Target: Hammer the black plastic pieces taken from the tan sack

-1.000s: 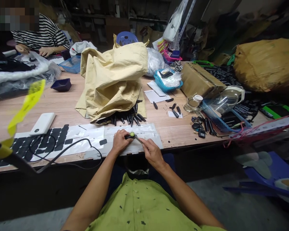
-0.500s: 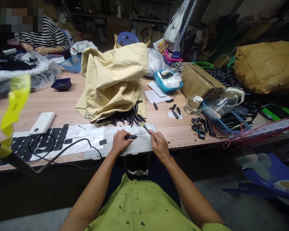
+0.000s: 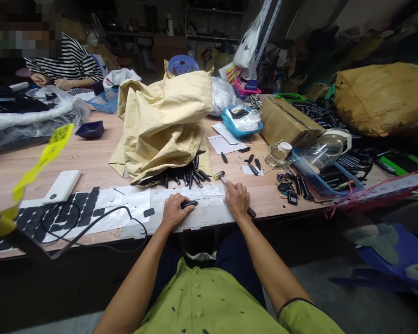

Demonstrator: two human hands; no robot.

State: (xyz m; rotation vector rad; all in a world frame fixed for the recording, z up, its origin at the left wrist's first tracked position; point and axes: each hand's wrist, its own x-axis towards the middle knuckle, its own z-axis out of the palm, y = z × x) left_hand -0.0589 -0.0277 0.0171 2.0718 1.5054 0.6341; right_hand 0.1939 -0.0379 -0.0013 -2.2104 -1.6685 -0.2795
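Observation:
My left hand (image 3: 176, 211) is closed round a small black part (image 3: 189, 204) over a pale flat board (image 3: 205, 214) at the table's front edge. To its right, my right hand (image 3: 237, 199) wraps round a small hammer (image 3: 219, 175); the yellowish head points forward and the dark handle end shows below the hand. Just beyond the board, a pile of black pieces (image 3: 198, 176) spills from a large cream sack (image 3: 160, 134).
White sheets with black pads (image 3: 87, 204), a white box-shaped device (image 3: 62, 186) and a black cable lie at left. Loose black pieces, a glass jar (image 3: 279, 154), keys and a blue basket (image 3: 323, 174) stand at right. Another person's hands (image 3: 52, 82) rest far left.
My right hand has moved slightly right with the hammer, whose head is now farther from my left hand. My left hand still holds the black part, almost in place. The view has shifted slightly.

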